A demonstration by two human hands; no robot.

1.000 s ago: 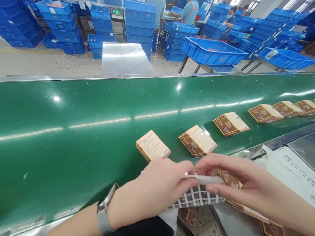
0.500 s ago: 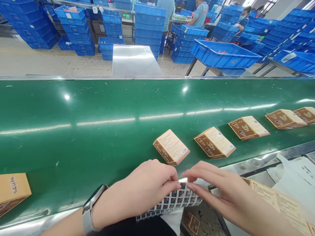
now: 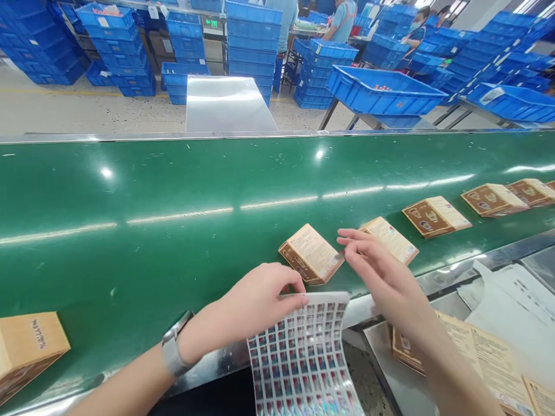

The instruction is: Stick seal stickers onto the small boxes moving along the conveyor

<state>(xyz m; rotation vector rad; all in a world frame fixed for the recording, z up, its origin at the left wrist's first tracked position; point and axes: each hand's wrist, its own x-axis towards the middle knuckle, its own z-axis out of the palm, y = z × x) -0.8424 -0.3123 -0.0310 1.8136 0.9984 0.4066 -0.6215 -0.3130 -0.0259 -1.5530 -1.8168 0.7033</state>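
My left hand point(image 3: 271, 297) pinches the top edge of a sheet of small shiny stickers point(image 3: 303, 358), which curves down toward my lap. My right hand point(image 3: 381, 268) is over the belt, thumb and forefinger pinched at the lower right corner of a brown-and-cream carton point(image 3: 312, 254). A small greyish sticker point(image 3: 340, 256) shows at those fingertips, against the carton's printed panel. Partly behind my right hand lies a second carton point(image 3: 392, 240) of the same kind. A silver-banded watch point(image 3: 176, 346) is on my left wrist.
More cartons point(image 3: 436, 216) stand in a row to the right on the green belt point(image 3: 173, 248). Another carton point(image 3: 32, 349) sits at the left edge. Flat cartons point(image 3: 472, 352) and white paper point(image 3: 511, 300) lie at lower right. Blue crates point(image 3: 384, 89) and people point(image 3: 342, 23) are beyond the belt.
My right hand has left the sticker sheet and moved up to the nearest carton's corner. The sheet, still in my left hand, now hangs more fully in view.
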